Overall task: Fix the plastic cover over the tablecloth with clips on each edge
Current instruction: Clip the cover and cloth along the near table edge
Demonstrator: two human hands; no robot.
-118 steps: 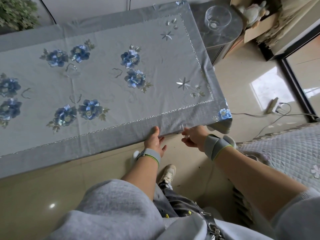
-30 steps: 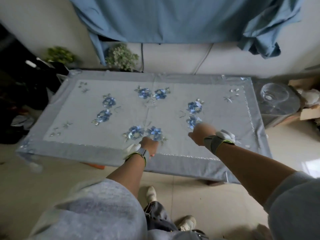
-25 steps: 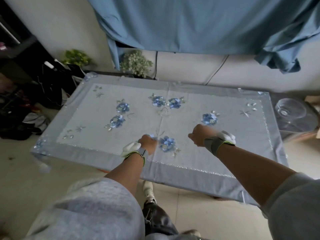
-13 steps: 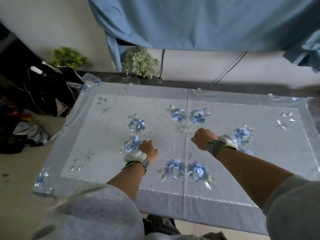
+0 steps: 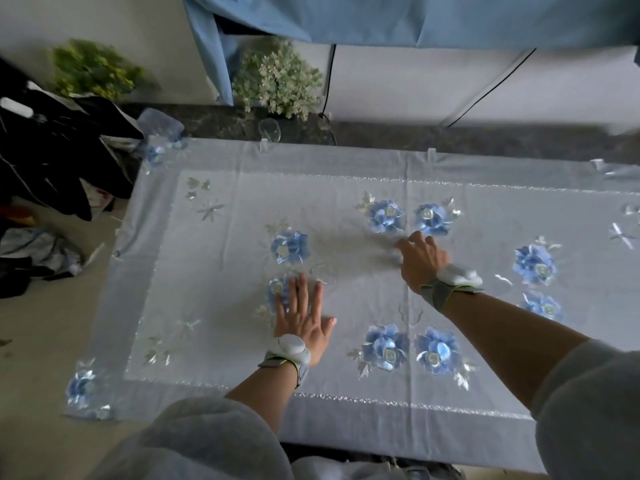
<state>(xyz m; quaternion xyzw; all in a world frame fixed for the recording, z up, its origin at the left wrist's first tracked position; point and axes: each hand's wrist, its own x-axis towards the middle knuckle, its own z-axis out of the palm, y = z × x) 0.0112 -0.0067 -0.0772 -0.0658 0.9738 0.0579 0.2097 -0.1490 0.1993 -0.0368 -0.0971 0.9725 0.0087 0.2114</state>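
While both flat, empty hands, left hand [image 5: 300, 318] and right hand [image 5: 420, 256], are smoothing the plastic cover [image 5: 346, 271], clips probably need checking next.

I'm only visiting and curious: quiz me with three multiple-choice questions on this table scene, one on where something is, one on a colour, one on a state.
1. Where is the left hand?
A. flat on the table cover
B. on the floor
C. on the curtain

2. What colour are the embroidered flowers?
A. red
B. blue
C. yellow

3. How is the right hand?
A. gripping a clip
B. empty, fingers on the cover
C. holding a glass

Answers: 1 A, its palm lies spread on the cloth. 2 B, every bloom is blue. 3 B, nothing shows in it.
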